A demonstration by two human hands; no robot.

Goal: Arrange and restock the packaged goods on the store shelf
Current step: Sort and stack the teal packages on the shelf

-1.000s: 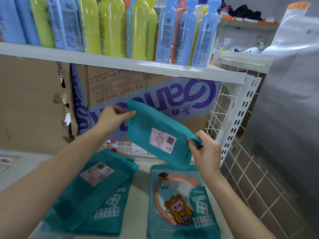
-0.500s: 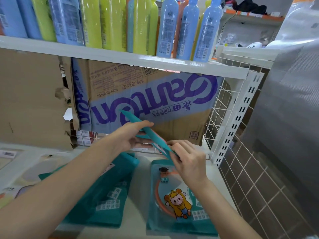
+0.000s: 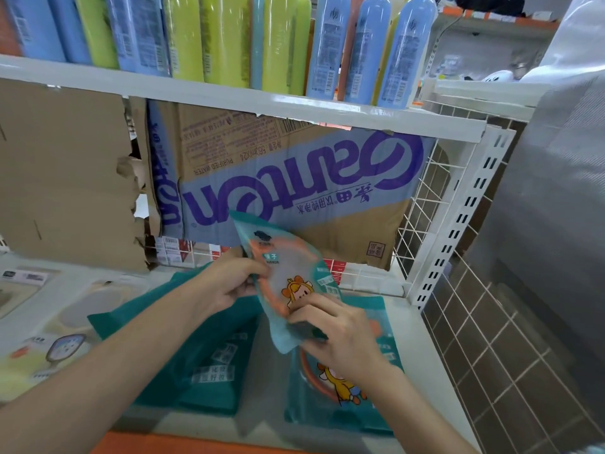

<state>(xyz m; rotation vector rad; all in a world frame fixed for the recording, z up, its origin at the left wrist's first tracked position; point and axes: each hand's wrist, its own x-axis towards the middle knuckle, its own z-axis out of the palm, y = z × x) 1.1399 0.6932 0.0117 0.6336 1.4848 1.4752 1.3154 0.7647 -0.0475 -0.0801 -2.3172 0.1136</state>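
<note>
Holding a teal packet [image 3: 288, 283] tilted in the air, the 2 hands both grip it: the left hand [image 3: 229, 283] curls its fingers round the left edge, and the right hand [image 3: 334, 329] pinches the lower end. Beneath them runs a white shelf [image 3: 402, 322]. A second packet [image 3: 343, 398] with the same cartoon face lies flat under the right hand, and a pile of teal packets [image 3: 209, 365] lies under the left forearm. Beyond the hands a printed cardboard box [image 3: 294, 178] stands upside down beside a wire grid [image 3: 422, 198]. Above it an upper shelf [image 3: 229, 99] carries blue and green bottles [image 3: 222, 37]. Right of the right hand, dark floor tiles [image 3: 510, 355] show.
</note>
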